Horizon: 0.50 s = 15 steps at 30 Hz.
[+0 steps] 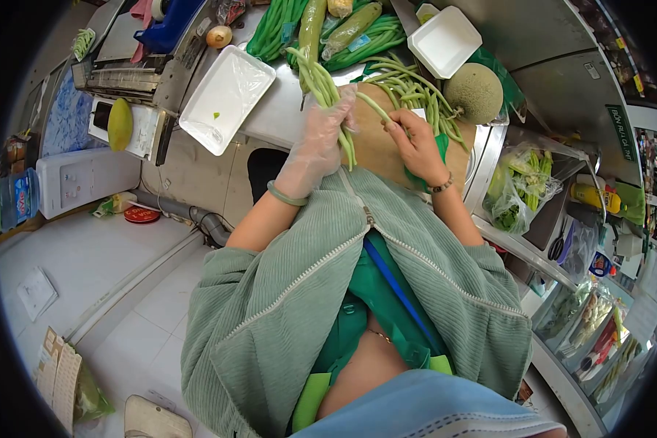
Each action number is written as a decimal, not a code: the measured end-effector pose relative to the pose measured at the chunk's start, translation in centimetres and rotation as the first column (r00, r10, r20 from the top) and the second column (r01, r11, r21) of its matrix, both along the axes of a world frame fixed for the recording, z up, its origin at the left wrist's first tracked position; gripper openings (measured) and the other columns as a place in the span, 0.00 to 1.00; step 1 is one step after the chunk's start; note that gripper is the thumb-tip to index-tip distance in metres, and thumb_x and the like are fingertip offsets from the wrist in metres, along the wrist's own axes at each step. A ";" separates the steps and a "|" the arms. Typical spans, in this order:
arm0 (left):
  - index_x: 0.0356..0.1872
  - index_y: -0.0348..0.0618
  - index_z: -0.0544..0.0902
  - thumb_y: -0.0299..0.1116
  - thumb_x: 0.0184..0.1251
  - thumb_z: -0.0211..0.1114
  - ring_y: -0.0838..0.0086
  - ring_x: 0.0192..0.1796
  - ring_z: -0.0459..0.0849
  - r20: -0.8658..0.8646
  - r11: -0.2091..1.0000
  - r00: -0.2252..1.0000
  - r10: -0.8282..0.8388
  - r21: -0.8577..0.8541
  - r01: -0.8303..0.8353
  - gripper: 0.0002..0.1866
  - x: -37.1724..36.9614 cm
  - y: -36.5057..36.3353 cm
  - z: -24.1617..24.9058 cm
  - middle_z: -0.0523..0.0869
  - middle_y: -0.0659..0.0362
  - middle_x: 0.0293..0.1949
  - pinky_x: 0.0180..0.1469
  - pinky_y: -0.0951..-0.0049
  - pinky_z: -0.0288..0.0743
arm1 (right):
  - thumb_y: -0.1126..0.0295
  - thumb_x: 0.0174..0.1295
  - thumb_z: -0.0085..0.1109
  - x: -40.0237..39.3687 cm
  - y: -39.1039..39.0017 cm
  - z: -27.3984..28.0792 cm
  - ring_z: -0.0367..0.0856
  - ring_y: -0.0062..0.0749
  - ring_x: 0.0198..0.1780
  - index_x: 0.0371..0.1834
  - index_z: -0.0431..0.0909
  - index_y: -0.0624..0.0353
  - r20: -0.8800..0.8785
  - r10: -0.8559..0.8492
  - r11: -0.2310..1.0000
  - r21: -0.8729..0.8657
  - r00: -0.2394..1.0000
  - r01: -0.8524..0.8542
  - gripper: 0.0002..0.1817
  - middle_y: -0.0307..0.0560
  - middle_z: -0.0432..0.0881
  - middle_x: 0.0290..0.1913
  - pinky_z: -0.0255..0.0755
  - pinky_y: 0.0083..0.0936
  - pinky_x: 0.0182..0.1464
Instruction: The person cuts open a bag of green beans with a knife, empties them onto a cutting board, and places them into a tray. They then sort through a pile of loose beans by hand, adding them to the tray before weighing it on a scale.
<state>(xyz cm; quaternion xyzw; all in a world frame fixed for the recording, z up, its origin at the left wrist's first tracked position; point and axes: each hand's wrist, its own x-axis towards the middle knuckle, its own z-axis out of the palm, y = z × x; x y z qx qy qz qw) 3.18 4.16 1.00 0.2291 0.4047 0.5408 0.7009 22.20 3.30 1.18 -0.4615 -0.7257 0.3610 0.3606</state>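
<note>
At upper left I see a white tray [225, 97] on the steel counter [274, 117], with open room around it. Right of it, at upper centre, my gloved left hand [320, 139] is closed around a bunch of beans [321, 84], long axis running up-left to down-right. My bare right hand [415, 142] pinches one bean [374, 106] whose end reaches toward the bunch. The loose bean pile [420, 95] lies just above the right hand, nearer it, beside a melon [474, 93] at the counter's right edge.
</note>
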 end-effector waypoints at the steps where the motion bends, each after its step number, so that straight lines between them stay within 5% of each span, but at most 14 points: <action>1: 0.56 0.37 0.70 0.33 0.68 0.64 0.80 0.25 0.70 0.072 1.000 0.997 0.000 -0.002 0.000 0.20 0.0 0.1 0.2 0.73 0.65 0.24 0.32 0.78 0.68 | 0.70 0.66 0.54 -0.4 -0.2 -0.1 0.72 0.31 0.30 0.37 0.77 0.67 -0.097 -0.021 0.997 -0.071 0.995 0.014 0.10 0.44 0.75 0.27 0.68 0.25 0.34; 4: 0.60 0.36 0.66 0.30 0.69 0.63 0.80 0.27 0.70 0.216 0.991 0.967 0.133 -0.050 -0.125 0.23 -0.1 0.2 0.8 0.73 0.66 0.25 0.32 0.79 0.67 | 0.68 0.70 0.51 -1.3 -0.5 -0.3 0.70 0.20 0.28 0.40 0.78 0.66 -0.343 -0.079 0.966 -0.257 0.936 -0.013 0.11 0.38 0.74 0.26 0.66 0.19 0.34; 6: 0.59 0.36 0.67 0.29 0.69 0.62 0.81 0.28 0.70 0.241 0.998 0.968 0.071 -0.016 -0.069 0.21 -0.5 0.0 0.6 0.73 0.65 0.26 0.32 0.79 0.67 | 0.67 0.71 0.50 -1.4 -0.3 -0.1 0.69 0.15 0.29 0.42 0.78 0.65 -0.460 -0.078 0.941 -0.328 0.885 -0.087 0.12 0.34 0.73 0.26 0.65 0.16 0.33; 15: 0.47 0.33 0.78 0.28 0.68 0.63 0.81 0.26 0.72 0.026 0.991 0.992 0.122 0.041 -0.123 0.11 -0.2 -0.3 0.9 0.77 0.61 0.28 0.28 0.82 0.67 | 0.65 0.72 0.49 -1.9 -0.5 0.1 0.69 0.13 0.25 0.40 0.78 0.63 -0.441 -0.021 0.881 -0.433 0.897 -0.192 0.13 0.32 0.73 0.24 0.65 0.13 0.28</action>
